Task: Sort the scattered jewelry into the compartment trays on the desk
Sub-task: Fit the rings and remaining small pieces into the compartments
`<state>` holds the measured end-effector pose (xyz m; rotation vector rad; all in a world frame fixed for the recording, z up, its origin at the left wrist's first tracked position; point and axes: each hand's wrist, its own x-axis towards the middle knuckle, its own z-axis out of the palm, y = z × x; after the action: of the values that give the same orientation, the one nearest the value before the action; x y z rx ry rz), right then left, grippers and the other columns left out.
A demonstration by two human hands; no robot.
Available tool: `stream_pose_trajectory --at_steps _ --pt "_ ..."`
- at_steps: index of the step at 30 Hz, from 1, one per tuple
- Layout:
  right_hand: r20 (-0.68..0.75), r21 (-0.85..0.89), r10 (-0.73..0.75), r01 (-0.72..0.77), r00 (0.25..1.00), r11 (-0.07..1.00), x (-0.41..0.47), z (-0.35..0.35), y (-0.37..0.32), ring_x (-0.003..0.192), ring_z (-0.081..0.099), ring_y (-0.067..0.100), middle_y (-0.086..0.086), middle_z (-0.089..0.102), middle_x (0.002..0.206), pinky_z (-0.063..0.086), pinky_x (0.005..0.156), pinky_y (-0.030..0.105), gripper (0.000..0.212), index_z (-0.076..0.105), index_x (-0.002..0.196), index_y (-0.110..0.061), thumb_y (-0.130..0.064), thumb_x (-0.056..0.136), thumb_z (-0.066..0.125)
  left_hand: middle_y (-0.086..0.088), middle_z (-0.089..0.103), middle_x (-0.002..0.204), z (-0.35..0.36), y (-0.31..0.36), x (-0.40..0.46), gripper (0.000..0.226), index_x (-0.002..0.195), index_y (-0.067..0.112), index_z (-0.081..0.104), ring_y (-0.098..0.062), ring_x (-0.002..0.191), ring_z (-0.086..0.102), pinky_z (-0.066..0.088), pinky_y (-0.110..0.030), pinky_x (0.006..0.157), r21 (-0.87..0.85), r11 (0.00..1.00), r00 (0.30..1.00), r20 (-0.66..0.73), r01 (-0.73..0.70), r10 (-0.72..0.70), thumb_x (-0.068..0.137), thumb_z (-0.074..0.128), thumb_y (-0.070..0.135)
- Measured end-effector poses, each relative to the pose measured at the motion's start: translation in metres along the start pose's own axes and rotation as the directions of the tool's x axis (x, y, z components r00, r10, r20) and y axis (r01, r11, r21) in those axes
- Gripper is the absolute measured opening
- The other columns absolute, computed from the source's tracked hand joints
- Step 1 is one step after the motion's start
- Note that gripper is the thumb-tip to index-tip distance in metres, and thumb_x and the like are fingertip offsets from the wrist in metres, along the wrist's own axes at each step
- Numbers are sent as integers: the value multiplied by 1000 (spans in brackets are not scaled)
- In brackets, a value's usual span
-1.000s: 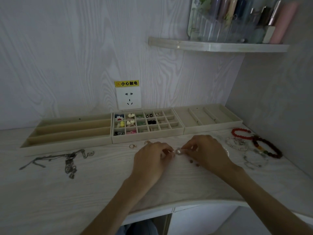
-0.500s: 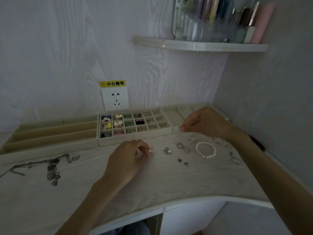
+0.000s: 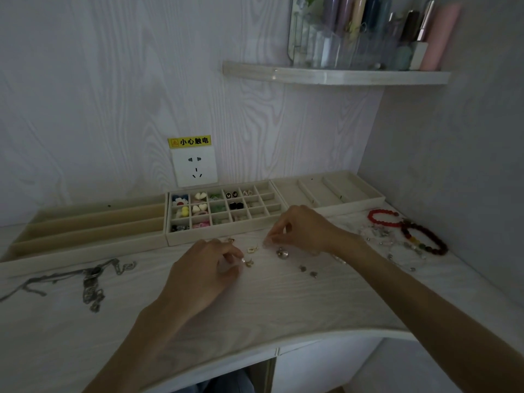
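At lower left of the frame your chains [image 3: 90,279] lie with long axis left-right. In the centre, your left hand [image 3: 204,273] pinches a small earring [image 3: 243,260]; your right hand [image 3: 300,228] pinches something too small to tell, near the grid tray [image 3: 226,234].

Three cream compartment trays stand in a row along the wall at mid-frame. The long-slot tray [image 3: 85,222] at left has lengthwise channels. The small-grid middle tray [image 3: 224,234] holds colourful earrings in its left cells. The wide-slot tray [image 3: 329,191] sits at right. On the pale wood-grain desk, silver chain necklaces [image 3: 90,276] sprawl at lower left. Small gold and silver earrings [image 3: 249,262] and charms [image 3: 307,271] lie at centre. A red bead bracelet [image 3: 382,218] and a dark bead bracelet [image 3: 425,236] lie at right.
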<state>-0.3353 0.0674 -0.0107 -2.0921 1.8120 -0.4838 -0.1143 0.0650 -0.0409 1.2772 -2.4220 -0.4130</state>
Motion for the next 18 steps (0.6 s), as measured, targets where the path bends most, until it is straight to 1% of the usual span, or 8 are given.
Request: stream_pose_trajectory --at_steps 2,4,7,10,12,14,16,18 --pt "2 22 19 -19 1000 1000 -3 -6 4 61 49 -6 -6 69 86 37 59 13 17 74 98 -25 -27 82 70 26 50 92 -5 -6 -2 21 109 44 58 1 88 44 34 -19 69 5 1000 1000 9 3 -4 89 57 37" --pt "27 46 60 -61 998 997 -10 -9 5 63 50 -4 -9 64 84 38 56 11 24 72 100 -24 -32 77 74 27 51 93 -9 -12 -3 24 111 43 58 1 88 44 34 -18 69 7 1000 1000 6 21 -21 89 59 35" --pt "82 -14 80 -79 993 997 -15 -5 5 68 51 -2 -13 61 87 39 59 14 32 70 99 -28 -44 72 76 28 51 92 -17 -20 -4 24 106 46 56 4 86 46 35 -17 69 -32 998 999 7 54 -54 87 63 32" --pt "138 47 43 -50 990 998 -18 -4 2 68 53 -6 -17 61 84 41 62 10 25 72 98 -26 -40 77 72 27 57 93 -26 -29 -6 27 97 50 54 3 87 51 40 -22 72 -86 994 997 29 74 -72 85 65 28" --pt "172 134 13 -36 985 990 -19 -6 1 71 56 -8 -11 69 90 43 67 5 19 74 97 -22 -34 84 67 27 58 93 -31 -34 -9 30 94 53 52 4 86 52 42 -22 74 -94 992 996 39 89 -85 85 65 28" --pt "150 140 7 -28 989 990 -18 -5 1 76 59 -5 -8 71 95 46 73 9 18 74 95 -22 -34 87 64 28 58 92 -33 -36 -12 31 93 56 50 5 86 51 42 -21 74 -87 991 994 40 102 -99 86 64 29" --pt "63 119 10 -18 998 993 -15 0 -2 75 60 -2 -11 70 89 49 73 18 17 74 92 -26 -38 86 64 29 58 91 -31 -35 -13 31 90 57 50 5 86 52 43 -22 75 -88 991 994 35 103 -101 86 64 29" --pt "-23 76 2 0 1000 997 -10 5 -10 71 56 -2 -14 65 82 48 70 22 16 73 94 -29 -39 83 67 27 59 92 -27 -29 -12 27 90 54 52 4 86 53 44 -23 76 -91 990 994 32 106 -103 87 63 29"
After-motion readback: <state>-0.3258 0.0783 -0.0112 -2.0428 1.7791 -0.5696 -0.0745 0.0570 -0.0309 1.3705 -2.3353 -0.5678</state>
